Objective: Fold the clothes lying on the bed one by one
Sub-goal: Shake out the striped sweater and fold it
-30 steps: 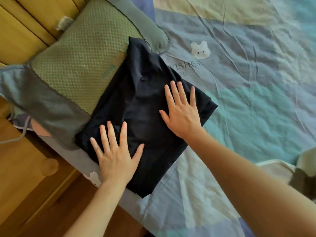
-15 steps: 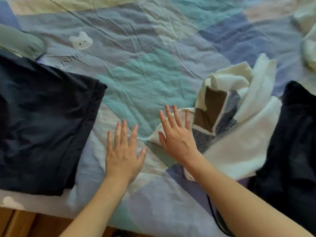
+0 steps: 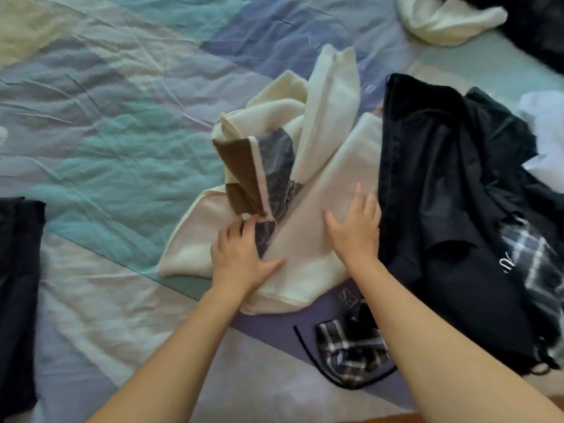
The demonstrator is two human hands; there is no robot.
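A cream top (image 3: 317, 190) with brown and grey patches lies bunched up in the middle of the bed (image 3: 100, 141). The person's left hand (image 3: 244, 254) rests on its near edge; the thumb sticks out to the side, and the fingertips seem to tuck in at the brown patch, though it is hard to tell if they pinch it. The right hand (image 3: 357, 230) lies flat on the cream cloth with its fingers straight and a little apart. A black pile (image 3: 442, 209) touches the top's right side. A folded dark piece (image 3: 18, 294) sits far left. A small checked cloth (image 3: 351, 352) lies near the right arm
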